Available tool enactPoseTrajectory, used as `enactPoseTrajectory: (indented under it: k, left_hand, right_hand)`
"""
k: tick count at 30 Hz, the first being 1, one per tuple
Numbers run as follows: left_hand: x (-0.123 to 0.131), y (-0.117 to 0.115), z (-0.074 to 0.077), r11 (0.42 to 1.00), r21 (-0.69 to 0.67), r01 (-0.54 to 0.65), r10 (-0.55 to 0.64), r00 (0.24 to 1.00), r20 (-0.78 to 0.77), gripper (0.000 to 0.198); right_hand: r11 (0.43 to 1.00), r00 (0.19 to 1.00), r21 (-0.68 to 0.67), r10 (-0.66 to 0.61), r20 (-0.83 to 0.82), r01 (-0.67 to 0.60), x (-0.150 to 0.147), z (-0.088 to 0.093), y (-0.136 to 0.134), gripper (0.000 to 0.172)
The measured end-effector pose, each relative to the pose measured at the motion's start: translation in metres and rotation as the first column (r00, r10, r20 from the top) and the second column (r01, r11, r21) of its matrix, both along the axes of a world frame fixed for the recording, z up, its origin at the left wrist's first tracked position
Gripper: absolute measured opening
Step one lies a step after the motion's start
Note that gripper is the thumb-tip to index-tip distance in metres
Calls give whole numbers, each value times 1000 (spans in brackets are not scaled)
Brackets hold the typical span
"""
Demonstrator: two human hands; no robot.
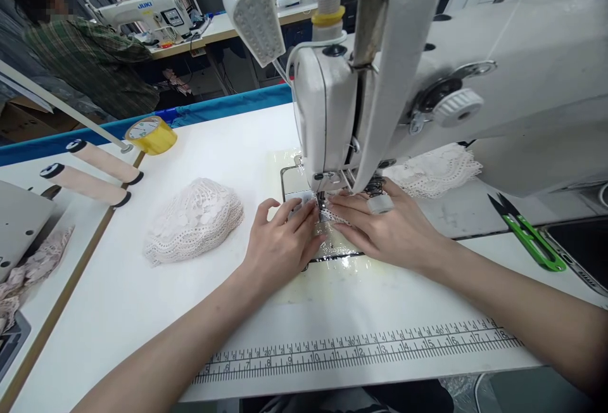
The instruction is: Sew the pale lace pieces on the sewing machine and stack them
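Note:
My left hand rests on the machine bed just left of the needle, its fingers slightly bent and spread with the palm down. From the right, my right hand reaches in, fingers stretched out flat beside the presser foot. Under its fingertips shows a small strip of white lace; most of that lace is hidden by the hands and machine head. The white sewing machine stands over both hands. Left of them lies a folded pile of white lace. More lace lies behind my right hand.
Two thread cones and a yellow tape roll are at the left. Green thread snips lie at the right beside a dark phone-like object. A printed ruler runs along the front edge. A person sits at another machine behind.

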State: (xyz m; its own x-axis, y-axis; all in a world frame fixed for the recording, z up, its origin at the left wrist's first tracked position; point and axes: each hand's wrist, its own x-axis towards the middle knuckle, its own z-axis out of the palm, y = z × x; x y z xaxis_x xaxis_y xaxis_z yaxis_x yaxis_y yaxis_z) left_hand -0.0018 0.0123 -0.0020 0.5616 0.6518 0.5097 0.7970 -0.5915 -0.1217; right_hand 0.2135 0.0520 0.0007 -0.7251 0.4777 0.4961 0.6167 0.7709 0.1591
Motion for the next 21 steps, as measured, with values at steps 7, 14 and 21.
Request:
enactPoseTrajectory:
  k: [7, 14, 21]
  left_hand:
    - [6, -9, 6, 972, -179, 152, -153, 988, 11, 44]
    - [-14, -8, 22, 993, 109, -42, 37, 998, 50, 11]
    - [10, -28, 8, 972, -199, 127, -136, 990, -29, 38]
  right_hand:
    - [998, 993, -5, -63, 96, 64, 5, 1, 15, 37]
    - [996, 983, -11, -87, 162, 90, 11, 15, 8, 40]
    - [989, 994, -133, -47, 100, 61, 8, 5, 12, 43]
